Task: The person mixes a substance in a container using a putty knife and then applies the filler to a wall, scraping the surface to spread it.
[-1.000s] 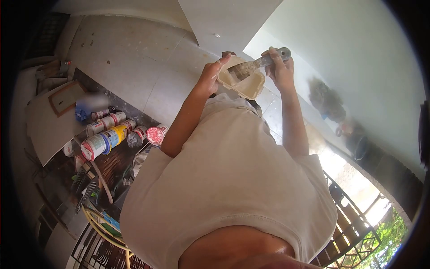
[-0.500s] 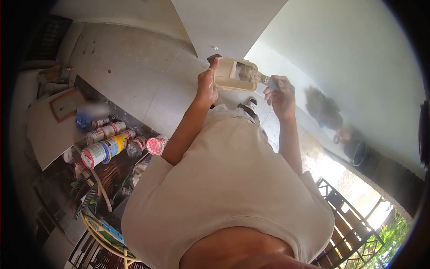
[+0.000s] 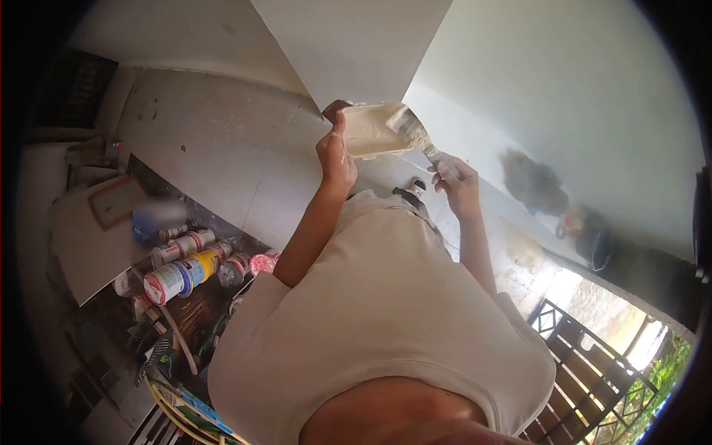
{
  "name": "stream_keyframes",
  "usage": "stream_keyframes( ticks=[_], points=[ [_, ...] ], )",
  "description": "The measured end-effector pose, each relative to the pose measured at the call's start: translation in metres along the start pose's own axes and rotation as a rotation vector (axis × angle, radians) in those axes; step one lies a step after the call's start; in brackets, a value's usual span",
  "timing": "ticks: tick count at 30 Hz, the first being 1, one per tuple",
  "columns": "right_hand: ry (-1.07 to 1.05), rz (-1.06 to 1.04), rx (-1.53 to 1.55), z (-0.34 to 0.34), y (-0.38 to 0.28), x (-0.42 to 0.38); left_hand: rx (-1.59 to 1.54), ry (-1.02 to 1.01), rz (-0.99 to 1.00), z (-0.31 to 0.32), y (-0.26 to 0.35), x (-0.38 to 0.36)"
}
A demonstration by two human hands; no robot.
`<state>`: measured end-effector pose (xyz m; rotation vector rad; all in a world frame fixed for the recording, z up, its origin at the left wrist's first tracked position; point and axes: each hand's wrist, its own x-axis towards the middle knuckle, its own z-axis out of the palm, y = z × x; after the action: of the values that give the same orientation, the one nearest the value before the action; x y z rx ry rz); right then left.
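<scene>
Scraper (image 3: 421,139) swung steeper at tray (image 3: 380,153) end; pale paste (image 3: 368,130) inside.

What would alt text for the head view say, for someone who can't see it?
Someone's left hand holds a pale tray, and the right hand holds a scraper at the tray's right end. Tubs cluster at the picture's left.

Apparently a home under renovation: stacked paint tubs (image 3: 165,284) stand well left of the left fingers (image 3: 339,124), spattered floor tiles (image 3: 278,167) lie between, and a smudged wall (image 3: 571,96) stands right of the right fingers (image 3: 443,170).
</scene>
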<state>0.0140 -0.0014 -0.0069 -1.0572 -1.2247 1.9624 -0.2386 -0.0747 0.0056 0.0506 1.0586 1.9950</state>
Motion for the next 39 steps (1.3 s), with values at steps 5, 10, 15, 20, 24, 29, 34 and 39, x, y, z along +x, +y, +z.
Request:
stream_keyframes(
  ticks=[5, 10, 15, 20, 24, 29, 34, 39],
  points=[
    [-0.132, -0.009, -0.253, -0.003, -0.024, -0.003, -0.018, 0.014, 0.015, -0.001, 0.0, 0.003],
    [-0.221, -0.031, -0.311, -0.002, -0.026, -0.001, -0.059, -0.037, 0.037, 0.0, 0.0, 0.003],
    [-0.264, -0.058, -0.216, 0.004, -0.013, 0.001, -0.009, -0.116, 0.046, -0.003, -0.001, 0.003],
    [-0.284, 0.016, 0.073, 0.021, -0.018, -0.004, 0.039, -0.112, 0.027, -0.006, 0.003, 0.003],
    [-0.411, 0.13, 0.247, 0.018, -0.033, -0.001, -0.021, -0.034, 0.006, -0.01, 0.0, 0.005],
    [-0.368, 0.062, 0.292, 0.034, -0.055, -0.018, -0.038, 0.03, -0.026, -0.013, 0.002, -0.005],
    [-0.337, 0.102, 0.299, 0.043, -0.072, -0.012, -0.015, -0.067, -0.018, -0.004, -0.001, -0.004],
    [-0.388, 0.194, 0.392, 0.046, -0.079, -0.009, -0.013, -0.08, -0.005, 0.006, -0.001, 0.003]
  ],
)
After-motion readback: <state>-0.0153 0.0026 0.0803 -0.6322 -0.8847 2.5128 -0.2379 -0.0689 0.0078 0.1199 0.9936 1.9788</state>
